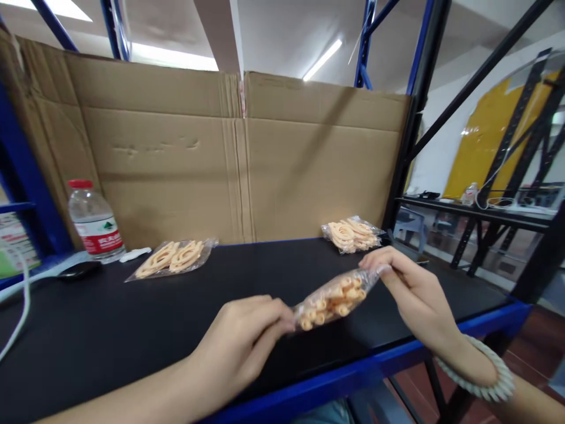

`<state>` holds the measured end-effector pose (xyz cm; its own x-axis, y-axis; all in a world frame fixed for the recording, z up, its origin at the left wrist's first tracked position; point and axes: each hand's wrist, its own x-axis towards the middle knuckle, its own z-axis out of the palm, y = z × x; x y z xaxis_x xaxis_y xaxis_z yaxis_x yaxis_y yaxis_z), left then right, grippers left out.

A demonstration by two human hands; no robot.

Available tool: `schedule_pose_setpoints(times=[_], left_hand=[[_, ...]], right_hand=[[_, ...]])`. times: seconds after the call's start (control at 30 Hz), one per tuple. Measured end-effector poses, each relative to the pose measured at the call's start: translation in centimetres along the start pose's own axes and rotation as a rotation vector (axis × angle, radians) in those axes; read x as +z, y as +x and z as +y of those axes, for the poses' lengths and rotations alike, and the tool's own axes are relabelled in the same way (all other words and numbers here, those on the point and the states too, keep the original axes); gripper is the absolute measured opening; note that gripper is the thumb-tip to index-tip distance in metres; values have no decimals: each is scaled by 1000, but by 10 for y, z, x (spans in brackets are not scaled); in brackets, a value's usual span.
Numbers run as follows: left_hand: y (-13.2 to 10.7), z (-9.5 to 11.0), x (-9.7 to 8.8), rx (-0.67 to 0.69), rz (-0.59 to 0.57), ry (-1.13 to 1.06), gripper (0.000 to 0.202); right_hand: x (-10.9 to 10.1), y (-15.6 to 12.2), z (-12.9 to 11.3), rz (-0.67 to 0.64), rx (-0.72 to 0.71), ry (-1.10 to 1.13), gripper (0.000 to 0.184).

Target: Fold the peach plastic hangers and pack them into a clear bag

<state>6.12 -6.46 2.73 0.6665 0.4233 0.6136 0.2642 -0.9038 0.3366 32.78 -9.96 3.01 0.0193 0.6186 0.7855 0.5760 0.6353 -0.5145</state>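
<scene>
A clear plastic bag (333,299) of pale orange tube-shaped pieces hangs between my two hands, tilted up to the right above the black tabletop near its front edge. My left hand (253,333) pinches the bag's lower left end. The upper right corner is gripped between the thumb and fingers of my right hand (410,288). Behind it, close to the cardboard, lies a second clear bag (352,234) of similar pale pieces. Another flat bag (176,258), with looped pieces inside, rests at the back left of the table.
A water bottle (95,224) with a red cap stands at the back left, beside a dark flat object (80,270) and a white cable (24,294). Cardboard panels (176,153) wall off the rear. A blue rail (335,374) runs along the table's front edge.
</scene>
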Motion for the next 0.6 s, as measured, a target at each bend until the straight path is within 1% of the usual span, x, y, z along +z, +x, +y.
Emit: schedule_pose_setpoints(times=[0.1, 0.17, 0.23, 0.33, 0.37, 0.43, 0.47, 0.57, 0.6], left_hand=[[42, -19, 11, -178, -14, -149, 24], [72, -33, 25, -283, 19, -317, 24], [103, -45, 42, -422, 34, -499, 25], [149, -60, 67, -643, 118, -715, 27], [164, -65, 75, -665, 126, -733, 27], [196, -77, 87, -710, 143, -740, 28], [213, -85, 93, -740, 153, -737, 28], [260, -111, 108, -829, 186, -714, 18], [274, -120, 113, -852, 196, -707, 21]], right_hand=[[-5, 22, 23, 139, 81, -107, 28], [-9, 36, 42, 190, 130, -116, 33], [-16, 51, 63, 224, 126, -170, 36], [-32, 80, 92, 292, 106, -395, 36], [-38, 92, 102, 288, 116, -464, 36], [-49, 120, 121, 240, 185, -637, 37], [-54, 136, 131, 191, 232, -737, 36], [-64, 186, 165, 106, 343, -803, 31], [-65, 200, 177, 78, 388, -815, 30]])
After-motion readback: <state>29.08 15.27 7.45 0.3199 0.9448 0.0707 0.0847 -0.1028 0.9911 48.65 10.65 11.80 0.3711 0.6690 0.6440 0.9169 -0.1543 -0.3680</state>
